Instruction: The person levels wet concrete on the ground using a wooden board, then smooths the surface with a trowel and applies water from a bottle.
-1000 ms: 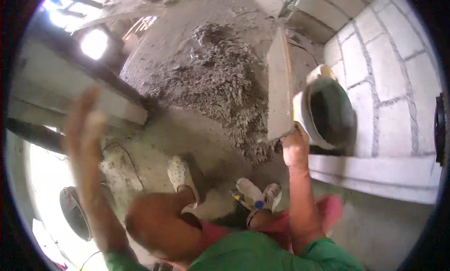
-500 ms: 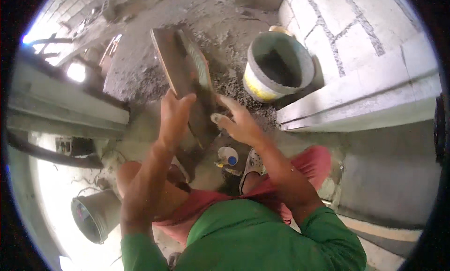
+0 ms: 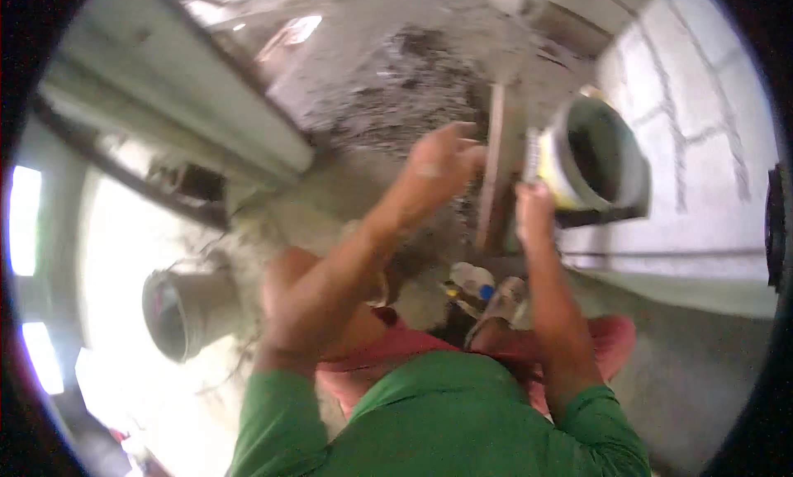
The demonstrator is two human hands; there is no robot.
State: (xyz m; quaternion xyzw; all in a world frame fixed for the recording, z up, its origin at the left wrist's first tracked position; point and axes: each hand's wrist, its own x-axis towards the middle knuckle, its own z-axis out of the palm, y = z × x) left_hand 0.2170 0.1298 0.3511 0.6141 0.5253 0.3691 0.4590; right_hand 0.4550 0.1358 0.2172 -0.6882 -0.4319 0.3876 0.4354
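A long wooden board (image 3: 500, 167) stands tilted in front of me, smeared with motion. My right hand (image 3: 535, 208) is closed on its right-hand edge, beside the bucket. Just off its left side, my left hand (image 3: 438, 173) is held up with fingers apart; it holds nothing that I can see. Close behind the right hand is a large pale bucket (image 3: 562, 159) with a yellow band and grey material inside. On the ground between my feet lies a small whitish round object (image 3: 471, 277) with a blue round piece by it.
Dark, loose rubble or mortar (image 3: 388, 97) covers the ground ahead. A block wall (image 3: 652, 105) rises at the right, and a pale beam-like ledge (image 3: 182, 89) slants along the left. Another bucket (image 3: 219, 312) lies at the left. My clog (image 3: 504, 303) is near the small items.
The board has swung to the right, close to the bucket, and my right hand went with it. My left hand has come off the board. The whole view has turned.
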